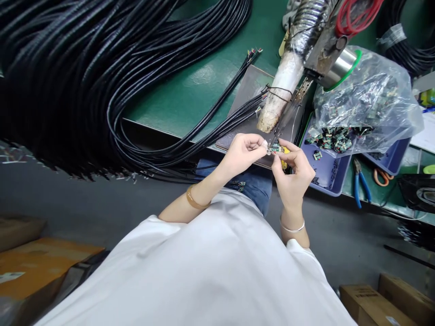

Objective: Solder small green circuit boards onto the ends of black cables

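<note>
My left hand is closed in a pinch at the near edge of a grey-brown work mat. Thin wire ends show at its fingertips, with something white against one finger. My right hand pinches a small green circuit board by its right side, so the board sits between both hands. Directly above it point the metal tip of a soldering fixture and a pale, wrapped extraction tube. Whether the tip touches the board cannot be made out. Black cables with stripped ends lie across the mat.
A large bundle of black cables hangs over the left table edge. At right, a purple tray and a plastic bag hold small boards. Blue-handled pliers, orange-handled scissors and a solder spool are nearby. Cardboard boxes stand below.
</note>
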Demonstrator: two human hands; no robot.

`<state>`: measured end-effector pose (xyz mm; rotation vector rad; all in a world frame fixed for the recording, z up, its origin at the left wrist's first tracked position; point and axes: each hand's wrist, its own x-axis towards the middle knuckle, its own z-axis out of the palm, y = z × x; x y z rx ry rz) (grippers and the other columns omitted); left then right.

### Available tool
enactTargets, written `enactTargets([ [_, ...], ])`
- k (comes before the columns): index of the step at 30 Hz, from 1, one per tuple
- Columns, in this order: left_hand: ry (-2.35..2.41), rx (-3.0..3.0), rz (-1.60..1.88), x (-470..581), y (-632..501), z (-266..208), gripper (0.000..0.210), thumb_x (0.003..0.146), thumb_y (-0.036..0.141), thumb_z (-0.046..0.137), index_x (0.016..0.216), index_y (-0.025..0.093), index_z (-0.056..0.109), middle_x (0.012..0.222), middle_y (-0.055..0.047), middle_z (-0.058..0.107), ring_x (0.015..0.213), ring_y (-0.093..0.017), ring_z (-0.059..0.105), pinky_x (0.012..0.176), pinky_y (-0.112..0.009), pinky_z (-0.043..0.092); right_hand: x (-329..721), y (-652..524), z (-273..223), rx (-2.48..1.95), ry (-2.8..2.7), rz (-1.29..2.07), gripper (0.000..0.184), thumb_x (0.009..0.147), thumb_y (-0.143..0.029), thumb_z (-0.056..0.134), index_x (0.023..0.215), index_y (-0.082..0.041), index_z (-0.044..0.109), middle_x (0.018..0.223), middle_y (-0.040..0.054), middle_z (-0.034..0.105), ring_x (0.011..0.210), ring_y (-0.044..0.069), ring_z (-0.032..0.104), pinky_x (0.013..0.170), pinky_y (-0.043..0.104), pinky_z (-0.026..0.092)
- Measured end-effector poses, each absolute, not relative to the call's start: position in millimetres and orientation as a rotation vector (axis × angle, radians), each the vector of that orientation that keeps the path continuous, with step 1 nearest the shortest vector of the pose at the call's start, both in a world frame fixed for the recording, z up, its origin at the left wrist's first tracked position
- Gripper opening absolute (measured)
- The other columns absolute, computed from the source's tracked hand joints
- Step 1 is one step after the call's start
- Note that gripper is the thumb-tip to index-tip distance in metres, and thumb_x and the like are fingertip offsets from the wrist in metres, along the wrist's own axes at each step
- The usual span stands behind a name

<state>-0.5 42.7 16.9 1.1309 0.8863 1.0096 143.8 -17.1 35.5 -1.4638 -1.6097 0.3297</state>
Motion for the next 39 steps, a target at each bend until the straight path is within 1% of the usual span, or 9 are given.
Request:
enactTargets([
  [6, 0.887, 1.11, 1.022, -2.4, 43.0, 22.5, 0.017, 0.074, 0.022, 0.069, 0.061, 0.014, 0.06, 0.06, 0.002, 0.055, 0.057, -0.007, 0.049, 0.056, -0.021, 0.039, 142.0, -16.1, 41.8, -1.45, -1.631, 0.302, 0.008, 0.089, -0.019, 0.063, 0.084, -0.023, 0.06, 0.116, 0.0068, 0.074, 0.103, 0.021, 0.073, 0.089, 0.039, 0.063],
  [15, 0.892, 1.118, 0.965, -6.8, 43.8, 16.1, 0.016, 0.076, 0.02, 0.068, 0.063, 0.014, 0.062, 0.061, 0.002, 0.056, 0.058, -0.008, 0.049, 0.059, -0.021, 0.041, 143.7, -16.2, 41.2, -1.42, -1.723, 0.253, 0.011, 0.087, -0.015, 0.061, 0.083, -0.024, 0.057, 0.114, 0.0066, 0.074, 0.104, 0.021, 0.073, 0.085, 0.037, 0.061],
  [20, 0.883, 1.151, 0.917, -7.4, 41.5, 13.0, 0.016, 0.078, 0.021, 0.065, 0.064, 0.013, 0.063, 0.062, 0.001, 0.057, 0.059, -0.008, 0.05, 0.06, -0.022, 0.041, 144.3, -19.0, 38.8, -1.433, -1.716, 0.24, 0.011, 0.088, -0.014, 0.062, 0.085, -0.024, 0.059, 0.11, 0.006, 0.075, 0.102, 0.021, 0.073, 0.083, 0.035, 0.062],
  [24, 0.865, 1.142, 0.891, -7.7, 37.6, 13.4, 0.017, 0.08, 0.025, 0.064, 0.068, 0.013, 0.064, 0.065, 0.001, 0.059, 0.061, -0.008, 0.05, 0.06, -0.021, 0.039, 144.8, -22.0, 37.9, -1.468, -1.628, 0.327, 0.008, 0.089, -0.017, 0.063, 0.084, -0.023, 0.059, 0.112, 0.0067, 0.074, 0.099, 0.02, 0.073, 0.079, 0.034, 0.062],
  [28, 0.87, 1.144, 0.902, -7.9, 35.5, 15.1, 0.017, 0.078, 0.024, 0.065, 0.065, 0.013, 0.062, 0.063, 0.001, 0.058, 0.059, -0.008, 0.048, 0.058, -0.021, 0.036, 146.3, -22.6, 39.0, -1.509, -1.565, 0.49, 0.008, 0.089, -0.021, 0.064, 0.081, -0.022, 0.06, 0.112, 0.0072, 0.073, 0.095, 0.018, 0.072, 0.072, 0.031, 0.06],
  [31, 0.871, 1.169, 0.913, -7.0, 36.3, 17.1, 0.017, 0.076, 0.021, 0.064, 0.062, 0.013, 0.061, 0.061, 0.001, 0.055, 0.057, -0.008, 0.045, 0.056, -0.021, 0.034, 147.1, -21.1, 40.4, -1.502, -1.569, 0.497, 0.008, 0.088, -0.019, 0.065, 0.081, -0.021, 0.061, 0.111, 0.0068, 0.074, 0.096, 0.019, 0.072, 0.075, 0.032, 0.06],
  [35, 0.851, 1.199, 0.932, -4.6, 39.7, 17.6, 0.016, 0.077, 0.018, 0.062, 0.062, 0.013, 0.059, 0.06, 0.002, 0.052, 0.057, -0.007, 0.044, 0.056, -0.021, 0.033, 147.0, -17.5, 40.5, -1.485, -1.611, 0.412, 0.009, 0.087, -0.016, 0.065, 0.081, -0.022, 0.061, 0.11, 0.0061, 0.074, 0.097, 0.019, 0.072, 0.083, 0.035, 0.061],
  [39, 0.855, 1.219, 0.955, -3.1, 42.2, 17.4, 0.017, 0.078, 0.018, 0.06, 0.062, 0.013, 0.056, 0.059, 0.003, 0.048, 0.056, -0.006, 0.041, 0.054, -0.02, 0.031, 146.5, -13.6, 39.1, -1.459, -1.631, 0.346, 0.009, 0.086, -0.016, 0.066, 0.081, -0.022, 0.061, 0.108, 0.0052, 0.074, 0.097, 0.02, 0.072, 0.086, 0.037, 0.062],
])
